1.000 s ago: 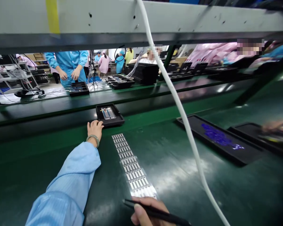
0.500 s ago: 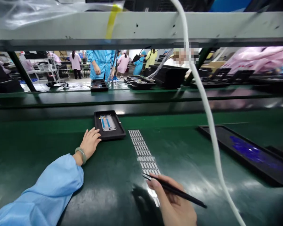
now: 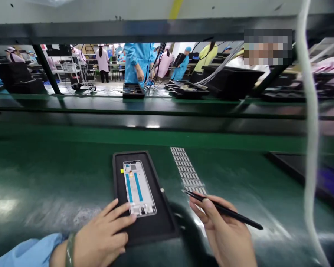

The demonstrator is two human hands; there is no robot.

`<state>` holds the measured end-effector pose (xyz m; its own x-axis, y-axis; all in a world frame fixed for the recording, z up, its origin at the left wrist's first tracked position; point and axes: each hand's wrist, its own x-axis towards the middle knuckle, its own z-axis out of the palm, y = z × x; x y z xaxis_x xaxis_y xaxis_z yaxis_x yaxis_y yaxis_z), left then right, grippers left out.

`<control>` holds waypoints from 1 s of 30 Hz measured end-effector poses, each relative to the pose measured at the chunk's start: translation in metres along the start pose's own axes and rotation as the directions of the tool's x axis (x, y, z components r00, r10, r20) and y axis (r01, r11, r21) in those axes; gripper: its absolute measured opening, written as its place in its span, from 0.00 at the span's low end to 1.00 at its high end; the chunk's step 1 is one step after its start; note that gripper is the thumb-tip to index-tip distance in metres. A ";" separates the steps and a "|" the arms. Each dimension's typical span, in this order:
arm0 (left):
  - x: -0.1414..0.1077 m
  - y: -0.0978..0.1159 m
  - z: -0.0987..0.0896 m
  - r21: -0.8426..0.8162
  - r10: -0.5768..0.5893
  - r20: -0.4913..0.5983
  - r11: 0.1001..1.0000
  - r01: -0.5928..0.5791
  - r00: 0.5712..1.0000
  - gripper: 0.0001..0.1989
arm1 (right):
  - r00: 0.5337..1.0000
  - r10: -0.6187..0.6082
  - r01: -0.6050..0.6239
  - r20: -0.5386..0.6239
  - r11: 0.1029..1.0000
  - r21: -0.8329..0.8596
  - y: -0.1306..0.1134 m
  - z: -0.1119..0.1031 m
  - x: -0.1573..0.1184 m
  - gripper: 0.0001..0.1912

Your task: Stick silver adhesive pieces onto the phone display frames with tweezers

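Observation:
A black tray lies on the green bench, and in it rests a silver phone frame with two blue strips and a small yellow tab. My left hand, fingers spread, reaches over the tray's near left side, its fingertips at the lower end of the frame. Black tweezers are pinched in my right hand, their tips pointing left over a sheet of small silver pieces. The near end of that sheet is partly hidden by my right hand.
A white cable hangs down at the right. Behind it sits a long black tray with blue-violet items. A grey beam crosses above. People work beyond the bench, among black boxes and wires.
The black tray with the phone frame is much nearer, and my left hand has come nearer with it. The camera view has shifted left and down. The tweezers remain in my right hand.

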<state>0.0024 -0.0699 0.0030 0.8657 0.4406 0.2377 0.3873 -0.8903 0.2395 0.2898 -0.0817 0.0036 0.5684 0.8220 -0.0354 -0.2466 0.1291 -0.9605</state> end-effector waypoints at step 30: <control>0.034 -0.045 0.013 -0.272 -0.428 -0.204 0.889 0.369 0.881 0.06 | 0.857 0.260 -0.065 0.445 0.912 -0.406 0.027 0.098 0.015 0.17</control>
<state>0.0188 -0.0166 -0.0120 0.5319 0.7923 0.2990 0.5770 -0.5975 0.5568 0.2144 -0.0113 0.0040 0.0736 0.9849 -0.1568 0.0568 -0.1611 -0.9853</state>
